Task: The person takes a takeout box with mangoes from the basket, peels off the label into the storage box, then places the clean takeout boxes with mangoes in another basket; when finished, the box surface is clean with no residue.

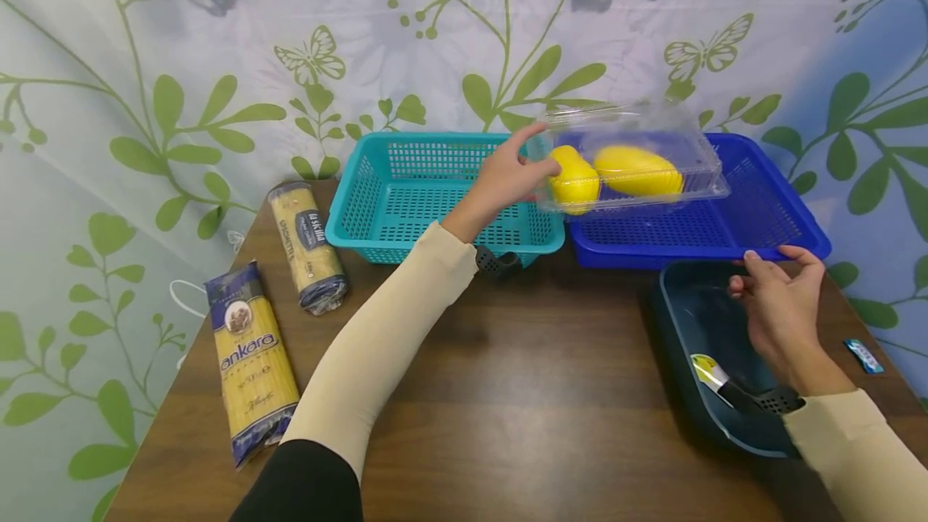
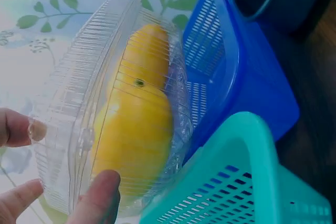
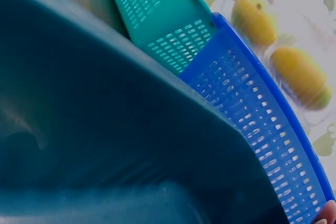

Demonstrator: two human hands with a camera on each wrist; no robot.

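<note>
My left hand (image 1: pixel 500 184) grips one end of a clear plastic clamshell container (image 1: pixel 632 131), with thumb and fingers spread around its edge in the left wrist view. Inside lie two yellow fruits, one rounder (image 1: pixel 575 181) by my fingers and one longer (image 1: pixel 640 171) beyond it. The container is held up over the blue basket (image 1: pixel 757 212), tilted, its lid down over the fruit. My right hand (image 1: pixel 786 308) pinches the blue basket's near rim close to its right corner, above the dark tub (image 1: pixel 699 308). Only a fingertip of that hand shows in the right wrist view.
A teal basket (image 1: pixel 413 204) stands against the blue one's left side. Inside the dark tub lies a small yellow-and-white item (image 1: pixel 709 371). Two pasta packs (image 1: pixel 308 244), the nearer marked ankara (image 1: pixel 254 365), lie at left. A small blue packet (image 1: pixel 863 355) sits at the right edge.
</note>
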